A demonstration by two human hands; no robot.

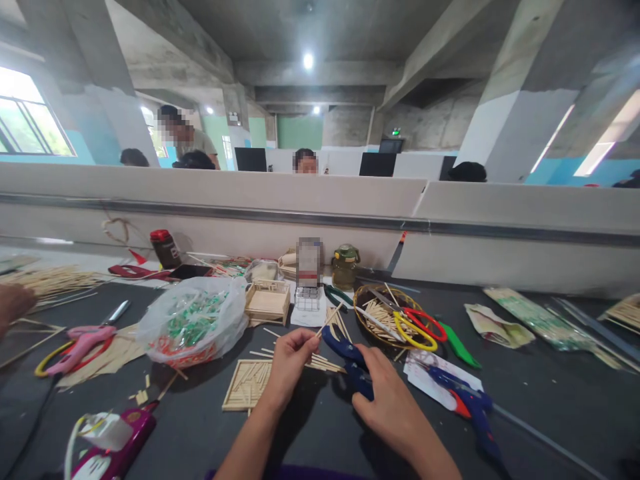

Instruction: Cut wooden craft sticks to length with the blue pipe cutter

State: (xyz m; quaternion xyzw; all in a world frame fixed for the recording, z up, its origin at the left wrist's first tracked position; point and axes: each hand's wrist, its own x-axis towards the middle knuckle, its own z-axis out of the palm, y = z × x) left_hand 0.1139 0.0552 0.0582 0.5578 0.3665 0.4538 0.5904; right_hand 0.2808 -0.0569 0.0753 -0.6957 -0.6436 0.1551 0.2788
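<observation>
My left hand (286, 365) pinches a thin wooden stick (331, 321) between thumb and fingertips, its far end pointing up and right. In my right hand (393, 393) is a dark blue hand cutter (345, 348), its near end close to the stick; whether they touch I cannot tell. Loose sticks (320, 362) lie on the table beneath both hands. Beside my left forearm is a square wooden stick tray (233, 393) with short pieces on it. Past my right hand stands a woven basket (361, 319) holding cut sticks, with red-handled scissors (425, 320) and yellow-handled scissors (415, 339) on top.
A blue glue gun (463, 390) lies at right, a pink glue gun (83, 343) at left. A plastic bag (225, 303) of green and red pieces, a small wooden box (267, 303) and a power strip (133, 433) share the table. Another person's hand (15, 303) is at far left.
</observation>
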